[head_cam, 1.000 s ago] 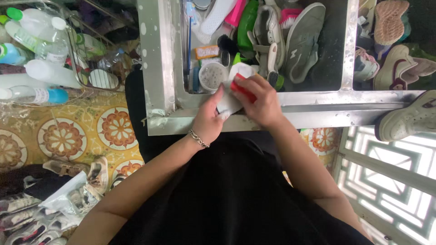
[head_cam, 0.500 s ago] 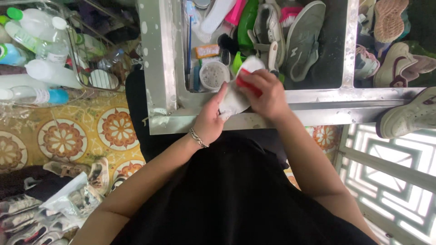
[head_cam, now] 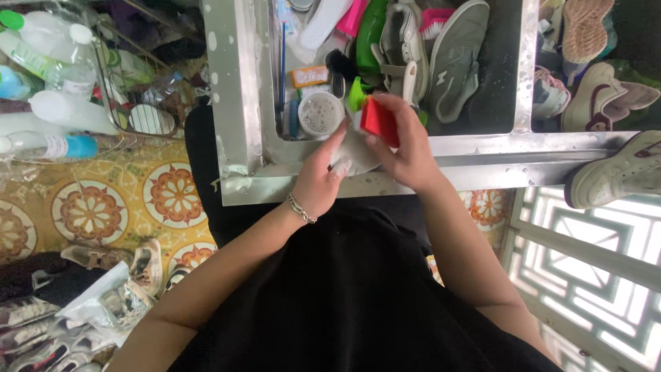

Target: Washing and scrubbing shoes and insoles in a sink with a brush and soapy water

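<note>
Head view looks straight down on a person in a black top at the near edge of a steel sink [head_cam: 237, 103]. The left hand [head_cam: 322, 176] reaches up from the lower left, forearm angled toward the middle, a chain bracelet [head_cam: 301, 208] at the wrist; its fingers curl around a pale, whitish piece [head_cam: 354, 153] (what it is I cannot tell) resting on the near rim of the sink. The right hand [head_cam: 406, 148] comes in from the lower right, wrist bent inward, fingers clenched on a red block [head_cam: 379, 120] pressed against the far side of that pale piece. Both hands meet just above the rim. Just beyond the left hand, inside the basin, stands a small white cup [head_cam: 320, 114]. A grey sneaker [head_cam: 454, 58] lies sole up farther right in the basin. Plastic bottles [head_cam: 51, 65] crowd the floor at far left.
</note>
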